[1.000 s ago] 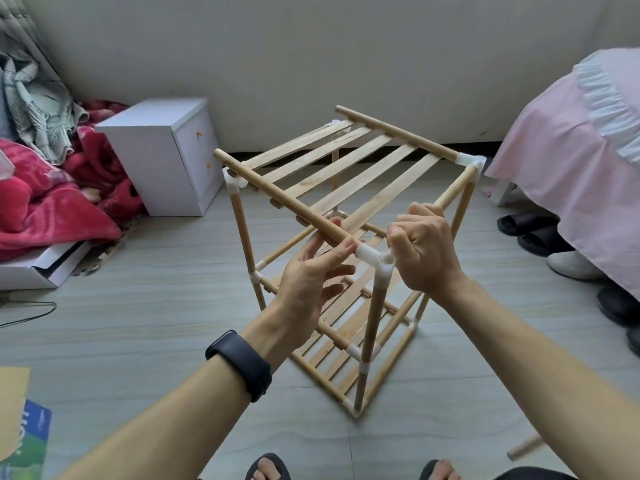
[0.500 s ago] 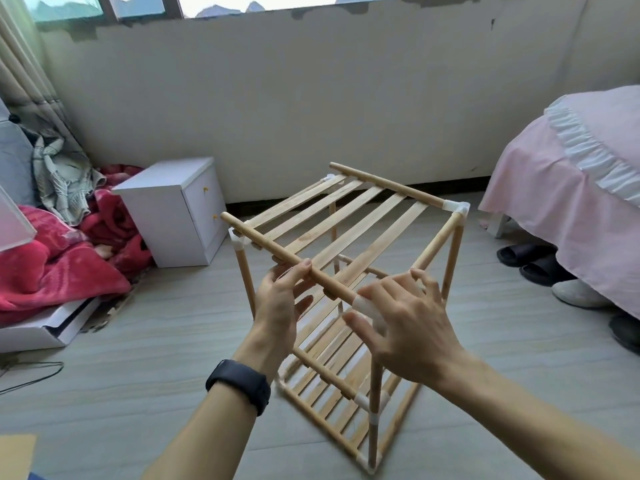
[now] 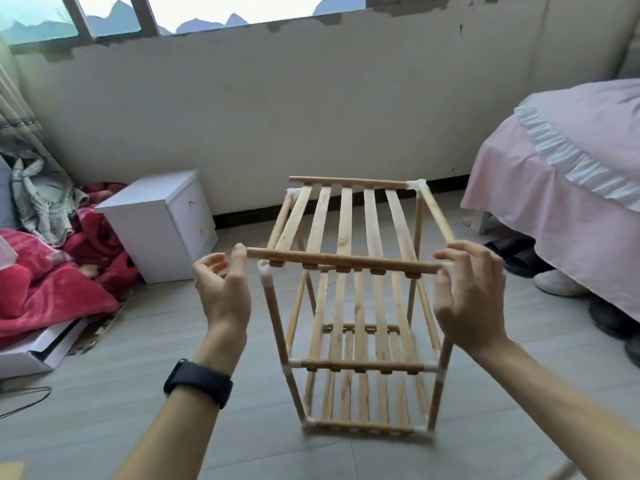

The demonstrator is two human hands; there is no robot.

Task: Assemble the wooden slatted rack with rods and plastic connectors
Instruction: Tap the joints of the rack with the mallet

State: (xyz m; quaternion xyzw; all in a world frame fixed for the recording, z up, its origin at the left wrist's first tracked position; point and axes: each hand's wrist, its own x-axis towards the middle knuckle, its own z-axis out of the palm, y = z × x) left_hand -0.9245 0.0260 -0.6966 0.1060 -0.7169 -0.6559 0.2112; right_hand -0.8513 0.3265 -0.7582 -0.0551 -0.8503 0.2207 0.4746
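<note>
My left hand (image 3: 223, 289) — fingers loosely curled, gripping nothing, thumb tip touching the left end of the round wooden top rod (image 3: 343, 261). My right hand (image 3: 467, 292) — fingers curling round that rod's right end. The rod's left end is sitting just above the white plastic corner connector (image 3: 265, 270), outside it. The three-tier wooden slatted rack (image 3: 344, 220) is standing upright on the grey floor (image 3: 104, 427), between the white cabinet (image 3: 156, 230) and the pink-covered bed (image 3: 554, 188).

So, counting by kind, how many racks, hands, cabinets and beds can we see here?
wooden rack: 1
hands: 2, the left hand and the right hand
white cabinet: 1
pink-covered bed: 1
Total: 5
</note>
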